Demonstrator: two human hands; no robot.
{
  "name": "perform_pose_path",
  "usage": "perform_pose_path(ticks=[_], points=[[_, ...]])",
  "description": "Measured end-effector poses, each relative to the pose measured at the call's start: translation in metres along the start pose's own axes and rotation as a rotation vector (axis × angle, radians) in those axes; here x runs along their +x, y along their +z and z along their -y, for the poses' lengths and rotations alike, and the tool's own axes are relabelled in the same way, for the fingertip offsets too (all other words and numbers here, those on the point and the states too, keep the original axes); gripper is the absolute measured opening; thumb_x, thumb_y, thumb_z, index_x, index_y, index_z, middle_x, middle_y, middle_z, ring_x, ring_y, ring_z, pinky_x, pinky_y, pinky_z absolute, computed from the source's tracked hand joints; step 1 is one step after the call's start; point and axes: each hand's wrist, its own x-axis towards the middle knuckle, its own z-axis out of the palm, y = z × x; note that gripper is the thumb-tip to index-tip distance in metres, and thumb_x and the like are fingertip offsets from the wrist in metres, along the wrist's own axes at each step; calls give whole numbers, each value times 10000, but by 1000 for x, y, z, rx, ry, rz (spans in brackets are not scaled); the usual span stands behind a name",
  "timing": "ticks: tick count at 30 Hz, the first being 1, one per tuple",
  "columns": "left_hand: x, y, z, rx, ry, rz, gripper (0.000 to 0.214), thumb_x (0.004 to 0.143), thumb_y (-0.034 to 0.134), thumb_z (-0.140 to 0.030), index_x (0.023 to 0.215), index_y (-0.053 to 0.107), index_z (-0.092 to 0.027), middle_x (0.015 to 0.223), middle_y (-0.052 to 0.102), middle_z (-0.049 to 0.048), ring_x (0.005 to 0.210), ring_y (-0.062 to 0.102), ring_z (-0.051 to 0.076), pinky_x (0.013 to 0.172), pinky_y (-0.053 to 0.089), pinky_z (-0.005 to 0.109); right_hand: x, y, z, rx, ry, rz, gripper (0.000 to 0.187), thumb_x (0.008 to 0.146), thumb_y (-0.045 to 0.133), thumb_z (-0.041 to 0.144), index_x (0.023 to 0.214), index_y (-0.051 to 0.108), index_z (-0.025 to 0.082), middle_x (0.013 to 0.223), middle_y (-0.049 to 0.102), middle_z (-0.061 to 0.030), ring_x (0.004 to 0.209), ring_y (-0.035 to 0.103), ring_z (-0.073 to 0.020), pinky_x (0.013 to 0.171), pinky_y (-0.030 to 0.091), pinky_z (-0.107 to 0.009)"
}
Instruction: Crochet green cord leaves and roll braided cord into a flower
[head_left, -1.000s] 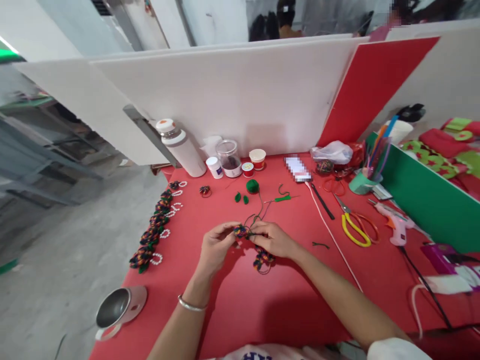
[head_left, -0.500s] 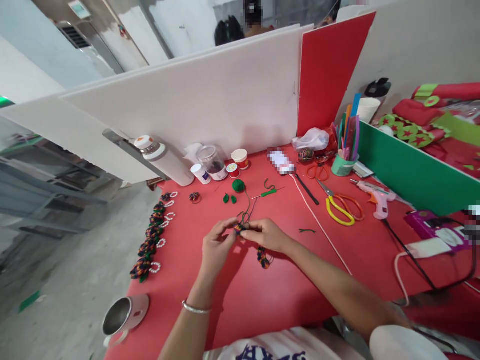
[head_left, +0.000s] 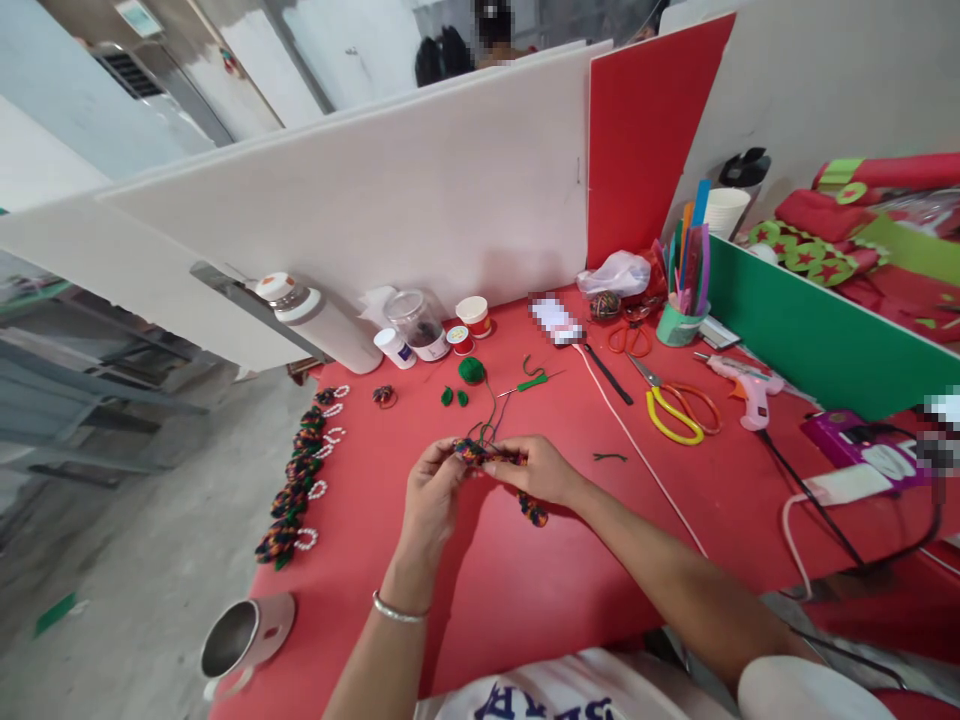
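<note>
Your view has swung rightward since a second ago — and between your left hand (head_left: 433, 490) and right hand (head_left: 546, 470), a longer stretch of the multicoloured yarn strip (head_left: 469, 452) now shows

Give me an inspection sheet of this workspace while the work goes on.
Surface: red table; spills, nothing seen.
Job's things: multicoloured yarn piece in work; green yarn ball, two green leaves and hook lie farther off.
Clutter: mug near the left edge; yellow-and-red-handled scissors and glue gun to the right.
Left hand: fingers hold the yarn piece.
Right hand: fingers hold it too.
Cables: pale cable runs from the phone across the table; black cord trails from the glue gun.
Surroundings: white board behind the table; another person beyond it.
</note>
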Motion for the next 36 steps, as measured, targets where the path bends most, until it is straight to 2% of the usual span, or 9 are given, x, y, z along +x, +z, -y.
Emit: perform_pose_path(ticks=[9,12,14,16,19,22,24,29,36], points=[[4,-15,-19,89,21,-39,322,609,842,-302,839,655,-176,765,669,-6,603,624,123,448,507,208,6,-28,-4,-248,-43,-100,298,858,670,373,1056,772,174,803,739,-36,695,637,-156,681,505,-274],[3,-20,-26,97,-12,19,305,613,847,-290,832,675,-167,748,670,-2,553,600,109,415,481,202,11,-45,-3,-452,-231,-299,264,867,667,340,1064,764,193,988,751,-86,933,661,-231,868,523,-378],[3,-21,-28,90,-38,43,284,618,846,-277,821,681,-167,734,670,-4,534,588,104,412,477,203,13,-50,-1,-593,-380,-487,304,849,696,315,1133,735,215,1217,691,-118,1177,577,-290,1039,443,-482],[3,-19,-27,88,-52,46,281,617,848,-267,824,687,-169,722,671,-8,522,583,100,428,485,210,10,-44,3,-626,-446,-549,258,869,688,315,1110,731,234,1232,678,-114,1214,550,-295,1080,404,-508],[5,-15,-24,75,-58,55,294,611,859,-263,836,694,-170,718,676,-8,525,586,99,468,500,221,1,-22,7,-417,-352,-281,178,947,612,356,940,741,235,959,735,-56,941,663,-217,891,512,-375],[8,-12,-21,28,-45,56,284,608,863,-247,832,705,-172,734,685,-7,557,594,94,502,499,212,-6,2,3,-266,-220,-62,151,891,700,352,972,711,225,859,730,-8,737,664,-157,705,504,-279],[11,-10,-20,6,-13,18,274,597,866,-229,817,713,-168,726,685,-13,559,584,80,511,487,193,-7,10,-5,-346,-259,-73,115,862,736,296,934,701,214,809,715,-1,704,638,-145,700,476,-271],[16,-12,-16,112,48,-68,283,572,856,-227,805,722,-137,689,688,-7,520,556,67,463,449,167,-4,8,-19,-687,-592,-87,62,920,664,224,961,708,211,839,717,-30,781,624,-164,782,431,-307],[15,-21,-7,182,-59,85,355,599,861,-284,885,723,-124,739,706,15,486,585,93,394,467,188,-5,-5,-9,-695,-709,-61,166,986,579,197,1071,714,244,976,724,-38,835,646,-144,746,457,-266]])
